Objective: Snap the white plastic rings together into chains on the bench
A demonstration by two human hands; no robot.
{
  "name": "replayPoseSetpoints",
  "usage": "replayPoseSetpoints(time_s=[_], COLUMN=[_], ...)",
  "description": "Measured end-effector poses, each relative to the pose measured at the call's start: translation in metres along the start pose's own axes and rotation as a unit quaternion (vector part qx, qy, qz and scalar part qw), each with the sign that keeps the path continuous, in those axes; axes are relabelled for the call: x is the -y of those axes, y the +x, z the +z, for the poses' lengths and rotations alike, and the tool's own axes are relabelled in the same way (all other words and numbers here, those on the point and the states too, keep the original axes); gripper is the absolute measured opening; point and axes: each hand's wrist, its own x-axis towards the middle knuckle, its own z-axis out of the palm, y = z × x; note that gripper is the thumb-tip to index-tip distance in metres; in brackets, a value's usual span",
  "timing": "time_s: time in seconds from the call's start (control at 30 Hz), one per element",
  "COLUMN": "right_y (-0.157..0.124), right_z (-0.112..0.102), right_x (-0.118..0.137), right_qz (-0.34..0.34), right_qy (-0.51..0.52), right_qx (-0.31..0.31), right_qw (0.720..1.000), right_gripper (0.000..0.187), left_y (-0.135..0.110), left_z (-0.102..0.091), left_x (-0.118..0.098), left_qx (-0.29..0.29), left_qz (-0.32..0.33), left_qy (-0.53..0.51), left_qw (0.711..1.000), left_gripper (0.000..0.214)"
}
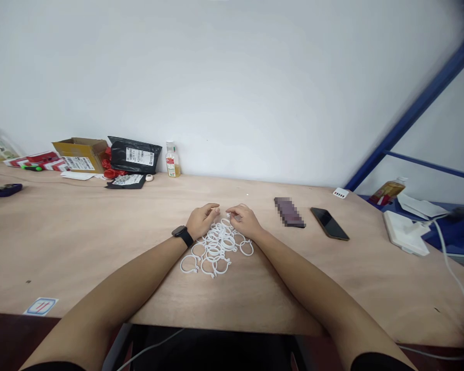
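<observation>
A heap of white plastic curtain rings [216, 239], each with a small eyelet, lies on the wooden table between my forearms. My left hand [203, 220], with a black watch on its wrist, rests at the heap's far left side. Its fingers are loosely curved, with a small gap between thumb and forefinger. On the far right side my right hand [245, 220] is cupped, its fingertips beside the eyelet of a ring at the top of the heap. No ring shows clearly gripped in either hand.
Right of my hands lie a pixelated dark phone-like object [289, 212], a phone [329, 223] and a white power strip [405, 234]. Along the wall stand a bottle [172, 161], a black parcel [134, 155] and a cardboard box [81, 153]. A blue frame [417, 111] slants at right.
</observation>
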Motion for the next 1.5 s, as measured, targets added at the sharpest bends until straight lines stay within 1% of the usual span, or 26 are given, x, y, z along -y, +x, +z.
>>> replayPoseSetpoints(time_s=[0.07, 0.17, 0.23, 0.3, 0.43, 0.57, 0.83, 0.93, 1.13, 1.5], right_y=[0.001, 0.002, 0.002, 0.001, 0.001, 0.001, 0.0, 0.0, 0.0, 0.0], right_z=[0.0, 0.001, 0.002, 0.003, 0.003, 0.0, 0.0, 0.001, 0.0, -0.005], right_x=[0.003, 0.011, 0.017, 0.022, 0.025, 0.026, 0.022, 0.019, 0.021, 0.023], right_qz=[0.006, 0.006, 0.0, -0.006, -0.009, 0.004, 0.047, 0.042, 0.034, 0.017], right_qy=[0.01, 0.029, 0.041, 0.051, 0.059, 0.076, 0.072, 0.071, 0.074, 0.06], right_qx=[-0.027, -0.049, -0.057, -0.067, -0.076, -0.068, -0.044, -0.038, -0.028, 0.0], right_qw=[1.0, 0.998, 0.997, 0.996, 0.995, 0.995, 0.995, 0.996, 0.996, 0.998], right_gripper=[0.026, 0.021, 0.019, 0.017, 0.014, 0.013, 0.013, 0.014, 0.014, 0.012], left_y=[0.001, 0.001, 0.0, -0.001, -0.001, -0.001, -0.002, -0.001, -0.001, -0.002], left_z=[0.001, 0.001, -0.001, -0.002, -0.003, -0.002, -0.004, -0.004, -0.004, -0.005], left_x=[0.0, -0.004, -0.006, -0.008, -0.007, -0.007, -0.012, -0.012, -0.011, -0.013], left_qx=[-0.027, -0.049, -0.054, -0.057, -0.057, -0.058, -0.035, -0.028, -0.037, -0.002], left_qz=[0.043, 0.127, 0.16, 0.175, 0.188, 0.191, 0.156, 0.152, 0.186, 0.19], left_qy=[0.047, 0.119, 0.146, 0.153, 0.152, 0.147, 0.135, 0.131, 0.125, 0.129], left_qw=[0.998, 0.984, 0.975, 0.971, 0.969, 0.969, 0.978, 0.979, 0.974, 0.973], left_gripper=[0.031, 0.018, 0.015, 0.013, 0.014, 0.015, 0.021, 0.021, 0.019, 0.022])
